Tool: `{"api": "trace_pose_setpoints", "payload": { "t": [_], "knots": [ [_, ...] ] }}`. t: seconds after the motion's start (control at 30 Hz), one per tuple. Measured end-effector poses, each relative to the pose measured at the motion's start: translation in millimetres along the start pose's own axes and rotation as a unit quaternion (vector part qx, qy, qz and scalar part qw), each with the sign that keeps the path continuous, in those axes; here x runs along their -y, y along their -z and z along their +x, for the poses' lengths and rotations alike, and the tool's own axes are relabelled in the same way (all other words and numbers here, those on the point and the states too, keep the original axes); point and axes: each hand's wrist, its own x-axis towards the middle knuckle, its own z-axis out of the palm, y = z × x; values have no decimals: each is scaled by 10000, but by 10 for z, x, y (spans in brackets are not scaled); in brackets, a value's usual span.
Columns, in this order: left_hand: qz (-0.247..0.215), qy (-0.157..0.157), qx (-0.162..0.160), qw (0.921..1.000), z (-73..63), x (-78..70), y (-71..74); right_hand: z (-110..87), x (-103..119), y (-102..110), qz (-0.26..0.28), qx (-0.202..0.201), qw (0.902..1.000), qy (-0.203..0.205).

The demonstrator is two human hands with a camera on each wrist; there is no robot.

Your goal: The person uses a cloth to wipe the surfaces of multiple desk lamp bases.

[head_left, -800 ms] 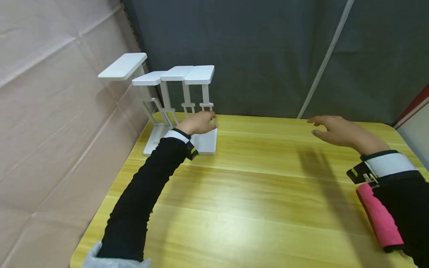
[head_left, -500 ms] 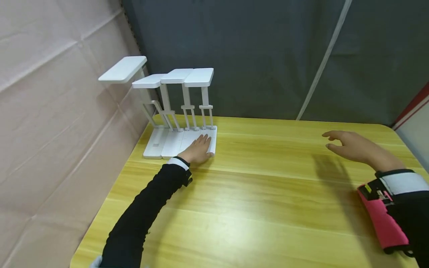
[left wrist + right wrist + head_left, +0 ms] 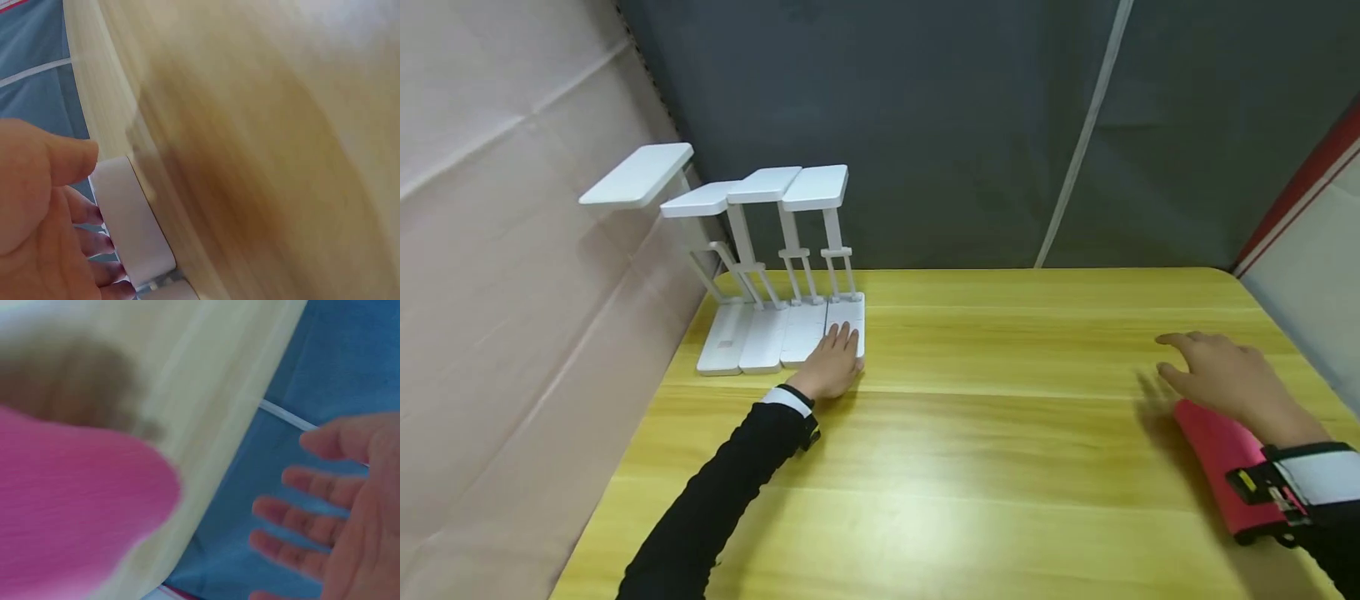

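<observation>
Side by side at the table's left stand several white folding stands, each with a flat base, a slim two-part arm and a flat rectangular top plate. My left hand [image 3: 831,364] lies with straight fingers on the base [image 3: 847,312] of the rightmost stand. In the left wrist view its fingers [image 3: 87,240] reach over the front edge of that white base [image 3: 134,219]. My right hand [image 3: 1236,379] holds nothing, fingers apart, above the far end of a pink roll-shaped thing with black edging [image 3: 1225,471]. The right sleeve hides part of it.
The yellow wood-grain table [image 3: 985,467] runs back to a dark grey curtain [image 3: 925,125]. A pale fabric wall [image 3: 512,292] borders the left side, close to the leftmost stand's top plate [image 3: 640,173]. A white panel with a red stripe [image 3: 1322,233] stands right.
My left hand has come down from beside the stands' arms onto the rightmost base. My right hand has drawn back and rightward, over the pink thing. The camera view has shifted slightly.
</observation>
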Motion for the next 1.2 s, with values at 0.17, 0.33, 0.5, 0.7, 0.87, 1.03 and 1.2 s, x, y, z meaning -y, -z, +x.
{"api": "trace_pose_setpoints", "payload": {
  "t": [0.17,0.33,0.5,0.7,0.87,1.03,1.2],
  "knots": [
    [124,-84,-109,9998,-90,-40,-2,-293,-38,-212,48,-102,9930,-1177],
    [434,-328,-342,9979,-196,-129,-43,-504,-33,-437,-150,158,9830,-1824],
    [570,-394,-499,9963,-293,-347,-80,-639,-5,-635,-57,-78,9836,-1799],
    [917,-246,-315,9950,-385,-690,-93,-694,19,-760,230,-362,9828,-1795],
    [1379,-296,-260,9897,-467,-1002,-124,-722,10,-827,320,-152,9742,-2228],
    [1949,-474,-343,9791,-577,-1241,-174,-731,-17,-870,536,-5,9674,-2477],
    [2329,-749,-723,9669,-704,-1428,-250,-734,-42,-886,626,-124,9710,-2304]
  ]
}}
